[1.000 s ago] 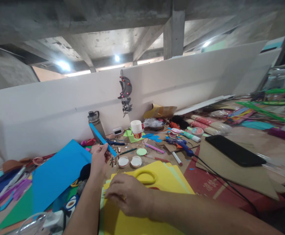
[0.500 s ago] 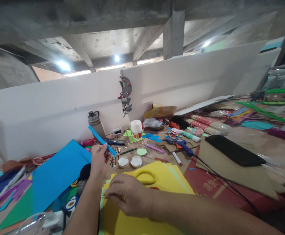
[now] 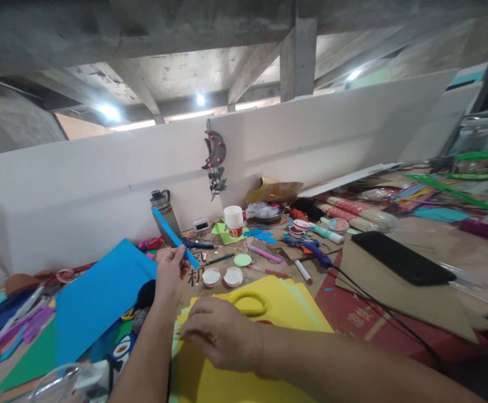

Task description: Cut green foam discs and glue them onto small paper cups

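Note:
My left hand is closed, pinching a narrow blue strip between thumb and fingers. The strip slants up to the left, in front of a grey bottle. Lower down, my right hand is curled over a stack of yellow sheets, its fingertips pressed together; whatever lies between them is hidden. Just behind that hand a yellow loop handle, like that of scissors, rests on the sheets. The rest of that tool is covered by the hand.
A large blue sheet lies on the left. Two white discs, stacked paper cups and a glue gun stand or lie beyond my hands. To the right are a black phone on cardboard and a black cable.
The upper end of the blue strip has risen slightly. Both hands stay in almost the same place.

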Motion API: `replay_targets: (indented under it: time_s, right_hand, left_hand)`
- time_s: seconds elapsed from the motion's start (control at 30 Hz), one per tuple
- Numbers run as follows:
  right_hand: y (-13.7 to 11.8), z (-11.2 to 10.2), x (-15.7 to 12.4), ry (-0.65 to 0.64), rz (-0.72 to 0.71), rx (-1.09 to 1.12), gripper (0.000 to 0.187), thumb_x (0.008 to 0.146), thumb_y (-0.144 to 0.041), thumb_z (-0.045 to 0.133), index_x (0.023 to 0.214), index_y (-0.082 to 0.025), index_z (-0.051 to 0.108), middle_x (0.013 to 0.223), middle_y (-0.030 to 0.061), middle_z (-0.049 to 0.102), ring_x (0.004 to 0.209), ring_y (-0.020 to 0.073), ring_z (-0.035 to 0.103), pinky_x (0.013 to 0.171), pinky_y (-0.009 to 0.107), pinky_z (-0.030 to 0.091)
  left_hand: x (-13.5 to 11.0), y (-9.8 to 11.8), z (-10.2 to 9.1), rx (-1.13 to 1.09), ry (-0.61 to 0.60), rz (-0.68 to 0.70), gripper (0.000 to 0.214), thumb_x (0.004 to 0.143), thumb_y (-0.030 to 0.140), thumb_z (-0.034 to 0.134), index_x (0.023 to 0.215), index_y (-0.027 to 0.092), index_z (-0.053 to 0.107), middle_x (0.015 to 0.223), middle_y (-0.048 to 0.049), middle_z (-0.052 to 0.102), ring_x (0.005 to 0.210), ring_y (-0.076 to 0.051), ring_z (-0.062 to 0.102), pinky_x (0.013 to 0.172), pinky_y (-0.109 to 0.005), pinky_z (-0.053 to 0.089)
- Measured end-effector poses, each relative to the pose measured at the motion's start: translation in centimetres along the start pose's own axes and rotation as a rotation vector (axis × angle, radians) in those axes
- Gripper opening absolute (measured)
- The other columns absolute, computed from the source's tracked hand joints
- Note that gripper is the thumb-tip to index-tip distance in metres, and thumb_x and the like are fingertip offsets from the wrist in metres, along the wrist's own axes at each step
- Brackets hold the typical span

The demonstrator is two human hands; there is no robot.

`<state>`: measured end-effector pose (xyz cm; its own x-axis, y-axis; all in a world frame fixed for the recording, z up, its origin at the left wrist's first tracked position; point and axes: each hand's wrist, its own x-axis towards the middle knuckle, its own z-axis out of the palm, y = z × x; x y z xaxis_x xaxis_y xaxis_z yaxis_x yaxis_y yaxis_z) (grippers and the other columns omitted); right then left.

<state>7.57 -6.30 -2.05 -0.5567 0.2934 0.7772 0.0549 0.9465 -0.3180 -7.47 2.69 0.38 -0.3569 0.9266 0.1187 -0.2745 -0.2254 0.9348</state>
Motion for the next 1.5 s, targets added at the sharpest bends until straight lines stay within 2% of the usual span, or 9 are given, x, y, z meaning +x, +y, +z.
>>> replay_targets:
  time_s: [0.5, 0.67, 0.8, 0.9, 1.0, 1.13, 1.3, 1.4, 1.5]
  right_hand:
    - [0.2, -0.3, 0.1, 0.026, 0.004, -0.003, 0.016, 0.080, -0.009, 0.053, 0.089, -0.017, 0.064, 0.083, 0.0055, 0.066, 0.076, 0.0140, 0.058, 0.069, 0.022, 0.048]
    - [0.9, -1.4, 0.7, 0.131, 0.055, -0.016, 0.016, 0.084, -0.011, 0.051, 0.093, -0.019, 0.062, 0.090, 0.0068, 0.065, 0.087, 0.0161, 0.058, 0.079, 0.027, 0.049]
    - [2.1, -3.0, 1.2, 0.295, 0.235, -0.068, 0.019, 0.087, -0.016, 0.051, 0.103, -0.021, 0.061, 0.100, 0.0079, 0.060, 0.096, 0.0185, 0.056, 0.086, 0.033, 0.047]
    - [3.5, -4.0, 1.2, 0.426, 0.418, -0.163, 0.030, 0.086, -0.023, 0.054, 0.116, -0.021, 0.055, 0.114, 0.0113, 0.052, 0.111, 0.0232, 0.049, 0.097, 0.041, 0.042]
    - [5.2, -4.4, 1.1, 0.454, 0.572, -0.178, 0.039, 0.085, -0.028, 0.055, 0.123, -0.018, 0.049, 0.117, 0.0136, 0.051, 0.111, 0.0251, 0.047, 0.097, 0.043, 0.040]
    - [7.0, -4.3, 1.0, 0.387, 0.731, 0.001, 0.028, 0.086, -0.031, 0.051, 0.110, -0.015, 0.056, 0.101, 0.0098, 0.061, 0.091, 0.0213, 0.057, 0.082, 0.038, 0.045]
    - [8.1, -4.0, 1.2, 0.357, 0.745, 0.087, 0.014, 0.085, -0.025, 0.051, 0.077, -0.018, 0.061, 0.071, 0.0004, 0.062, 0.068, 0.0153, 0.057, 0.066, 0.028, 0.044]
    - [8.3, -3.7, 1.4, 0.360, 0.729, 0.116, 0.013, 0.083, -0.023, 0.052, 0.073, -0.018, 0.061, 0.066, -0.0011, 0.061, 0.064, 0.0140, 0.057, 0.062, 0.026, 0.043]
    - [8.1, -3.3, 1.7, 0.367, 0.703, 0.136, 0.012, 0.084, -0.025, 0.053, 0.079, -0.018, 0.062, 0.073, 0.0001, 0.064, 0.069, 0.0137, 0.058, 0.064, 0.025, 0.043]
  left_hand:
    - [-0.2, -0.2, 0.1, -0.015, -0.004, 0.004, 0.042, 0.049, 0.040, 0.084, 0.064, 0.016, 0.053, 0.050, 0.0070, 0.051, 0.042, -0.004, 0.046, 0.040, -0.014, 0.036]
    - [-0.2, -0.4, 0.1, 0.054, -0.036, 0.026, 0.040, 0.055, 0.044, 0.081, 0.063, 0.016, 0.053, 0.048, 0.0061, 0.051, 0.042, -0.006, 0.047, 0.040, -0.016, 0.035]
    - [-0.6, -0.2, 0.7, 0.072, -0.067, 0.031, 0.041, 0.055, 0.045, 0.081, 0.060, 0.016, 0.053, 0.047, 0.0052, 0.050, 0.041, -0.006, 0.046, 0.040, -0.017, 0.033]
    - [-1.2, 0.0, 1.3, 0.051, -0.122, 0.041, 0.040, 0.055, 0.043, 0.081, 0.062, 0.014, 0.055, 0.050, 0.0042, 0.053, 0.044, -0.005, 0.047, 0.043, -0.016, 0.036]
    - [-1.7, 0.0, 1.9, 0.066, -0.174, 0.040, 0.039, 0.057, 0.043, 0.080, 0.064, 0.014, 0.056, 0.050, 0.0037, 0.054, 0.043, -0.005, 0.047, 0.044, -0.016, 0.036]
    - [-2.2, -0.4, 2.4, 0.089, -0.200, 0.083, 0.037, 0.061, 0.043, 0.079, 0.069, 0.015, 0.057, 0.052, 0.0039, 0.055, 0.044, -0.005, 0.047, 0.044, -0.017, 0.035]
    - [-2.3, -1.0, 2.6, 0.117, -0.219, 0.098, 0.035, 0.061, 0.041, 0.079, 0.069, 0.015, 0.058, 0.051, 0.0035, 0.056, 0.043, -0.006, 0.048, 0.044, -0.018, 0.035]
    - [-2.3, -1.1, 2.7, 0.127, -0.235, 0.092, 0.034, 0.061, 0.041, 0.079, 0.068, 0.015, 0.059, 0.050, 0.0026, 0.057, 0.042, -0.006, 0.047, 0.043, -0.018, 0.034]
    - [-2.5, -0.9, 2.9, 0.105, -0.241, 0.106, 0.034, 0.058, 0.039, 0.081, 0.066, 0.015, 0.059, 0.049, 0.0027, 0.056, 0.043, -0.007, 0.047, 0.044, -0.018, 0.034]
